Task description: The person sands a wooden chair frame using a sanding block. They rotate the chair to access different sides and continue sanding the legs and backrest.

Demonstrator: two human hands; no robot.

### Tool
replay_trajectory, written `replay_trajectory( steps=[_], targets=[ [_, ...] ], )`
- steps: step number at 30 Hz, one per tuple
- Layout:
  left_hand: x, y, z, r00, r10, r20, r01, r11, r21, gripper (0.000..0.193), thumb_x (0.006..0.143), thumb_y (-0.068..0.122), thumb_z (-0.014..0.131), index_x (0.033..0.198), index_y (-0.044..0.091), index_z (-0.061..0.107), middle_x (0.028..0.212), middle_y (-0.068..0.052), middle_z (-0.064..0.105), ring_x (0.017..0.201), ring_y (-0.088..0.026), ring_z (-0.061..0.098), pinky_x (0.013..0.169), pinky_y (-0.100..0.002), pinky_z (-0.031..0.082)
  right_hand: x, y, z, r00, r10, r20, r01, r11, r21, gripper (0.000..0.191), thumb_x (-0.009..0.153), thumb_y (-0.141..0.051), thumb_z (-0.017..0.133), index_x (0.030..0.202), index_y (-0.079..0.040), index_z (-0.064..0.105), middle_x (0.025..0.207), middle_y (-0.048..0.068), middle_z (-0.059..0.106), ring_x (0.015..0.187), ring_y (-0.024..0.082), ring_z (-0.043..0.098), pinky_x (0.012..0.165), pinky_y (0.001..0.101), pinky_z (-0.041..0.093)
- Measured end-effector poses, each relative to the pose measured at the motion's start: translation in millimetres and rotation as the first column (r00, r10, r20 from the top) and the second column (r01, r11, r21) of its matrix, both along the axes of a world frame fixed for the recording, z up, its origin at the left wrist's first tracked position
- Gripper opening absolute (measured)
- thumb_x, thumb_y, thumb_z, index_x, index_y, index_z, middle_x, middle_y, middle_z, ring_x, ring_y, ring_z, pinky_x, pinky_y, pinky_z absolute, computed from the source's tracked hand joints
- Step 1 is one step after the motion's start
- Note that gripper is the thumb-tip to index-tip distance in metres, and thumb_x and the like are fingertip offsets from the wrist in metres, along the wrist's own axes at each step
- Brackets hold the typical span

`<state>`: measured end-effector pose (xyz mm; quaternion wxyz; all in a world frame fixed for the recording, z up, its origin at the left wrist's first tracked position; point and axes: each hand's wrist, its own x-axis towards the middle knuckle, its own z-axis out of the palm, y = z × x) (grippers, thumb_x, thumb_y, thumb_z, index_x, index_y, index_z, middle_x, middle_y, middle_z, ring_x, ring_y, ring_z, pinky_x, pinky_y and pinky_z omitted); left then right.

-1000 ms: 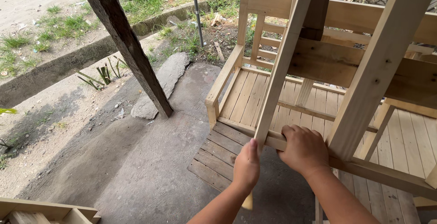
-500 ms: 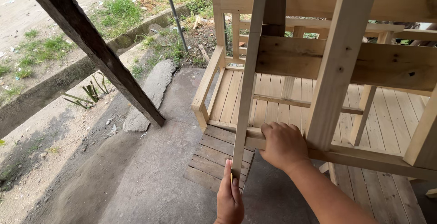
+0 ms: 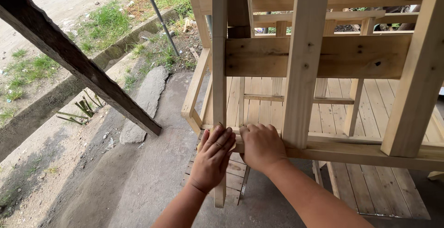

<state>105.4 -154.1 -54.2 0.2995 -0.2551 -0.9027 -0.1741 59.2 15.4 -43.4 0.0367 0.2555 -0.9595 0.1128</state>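
**Both hands pressing on a pale wooden frame**

The lower rail (image 3: 351,151) of the unpainted wooden frame (image 3: 319,56) is running across the picture from its centre out toward 3 o'clock, and both hands are lying on its near end, just below centre. The left hand (image 3: 213,157) is resting flat, fingers spread and pointing toward 12 o'clock, its palm covering the spot where the thin upright post (image 3: 219,70) is crossing the rail; it is pressing rather than gripping, with nothing closed inside it. The right hand (image 3: 262,145) is sitting just beside it at 3 o'clock, touching or nearly touching it, fingers curled over the top edge of the rail in a loose hold; how far they are wrapping behind cannot be told.

Directly at 3 o'clock of the right hand, a thicker upright (image 3: 305,61) is rising from the rail toward 12 o'clock, and a wide cross board (image 3: 323,56) is spanning behind it. Another heavy post (image 3: 416,75) is leaning at the far 3 o'clock edge. Beyond the frame, a slatted wooden piece (image 3: 259,107) is lying on the concrete floor (image 3: 148,181).

Toward 9 and 10 o'clock a dark weathered beam (image 3: 78,61) is slanting down to the ground beside a flat stone (image 3: 143,103). Grass (image 3: 106,22) and a thin metal rod (image 3: 159,17) are showing near 11 o'clock.
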Motion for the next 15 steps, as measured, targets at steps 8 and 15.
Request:
replay_trajectory(
  steps=[8,15],
  targets=[
    [-85.7,-8.4,24.1,0.998,0.035,-0.044,-0.035,0.999,-0.014,0.025,0.102,0.015,0.057,0.12,0.005,0.072,0.137,-0.005,0.066,0.145,-0.023,0.046,0.122,-0.051,0.03,2.3,0.6,7.5,0.993,-0.009,0.121,-0.003,0.995,0.1,0.034,0.078,-0.028,0.079,0.103,-0.009,0.065,0.101,0.006,0.066,0.102,0.025,0.063,0.09,0.0423,0.049],
    [0.7,-6.8,-37.0,0.995,-0.01,0.102,0.0,0.994,0.106,0.043,0.101,0.013,0.053,0.143,0.006,0.058,0.16,-0.013,0.044,0.154,-0.032,0.03,0.126,-0.049,0.023,2.4,1.5,31.4,0.936,-0.012,0.352,-0.008,0.998,0.055,0.06,0.079,-0.022,0.073,0.133,-0.01,0.051,0.131,0.007,0.056,0.129,0.023,0.052,0.114,0.0401,0.039]
  ],
)
